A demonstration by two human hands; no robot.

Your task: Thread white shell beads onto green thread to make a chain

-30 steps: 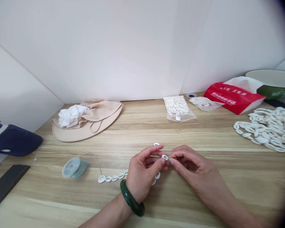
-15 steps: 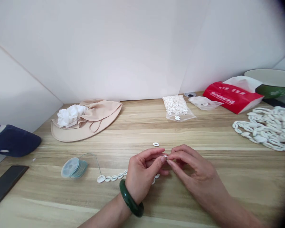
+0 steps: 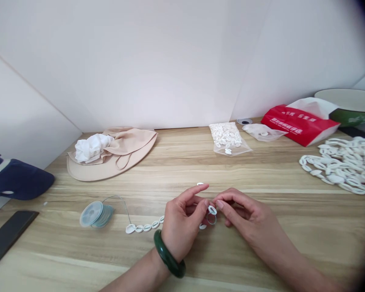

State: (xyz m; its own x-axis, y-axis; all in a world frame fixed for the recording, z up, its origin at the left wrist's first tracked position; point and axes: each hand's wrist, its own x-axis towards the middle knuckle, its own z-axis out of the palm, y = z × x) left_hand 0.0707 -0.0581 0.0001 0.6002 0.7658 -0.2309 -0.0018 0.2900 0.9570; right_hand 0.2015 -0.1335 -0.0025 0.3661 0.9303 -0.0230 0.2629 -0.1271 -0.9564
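A cowrie shell (image 3: 212,210) hangs between my hands, with a small loop of pale blue cord (image 3: 211,219) below it. My left hand (image 3: 185,215), a green bangle on its wrist, pinches the cord beside this shell with its index finger raised. The thumb and fingertips of my right hand (image 3: 246,213) are closed on the cord at the shell's other side; the cord's end is hidden there. A row of strung cowrie shells (image 3: 147,227) runs left from under my left hand to a cord spool (image 3: 96,214). One loose shell (image 3: 200,184) lies partly behind my left index finger.
Behind my hands lies a clear bag of shells (image 3: 226,136), with a smaller bag (image 3: 263,132) and a red packet (image 3: 301,123) to its right. Strung shells (image 3: 346,166) are heaped at right, before a green bowl (image 3: 349,117). A beige hat (image 3: 134,152) and navy visor (image 3: 24,180) lie left.
The shell that was mostly hidden between my fingertips now shows on the cord, with a loop under it. My left index finger has lifted, and my right fingertips have shifted slightly right.
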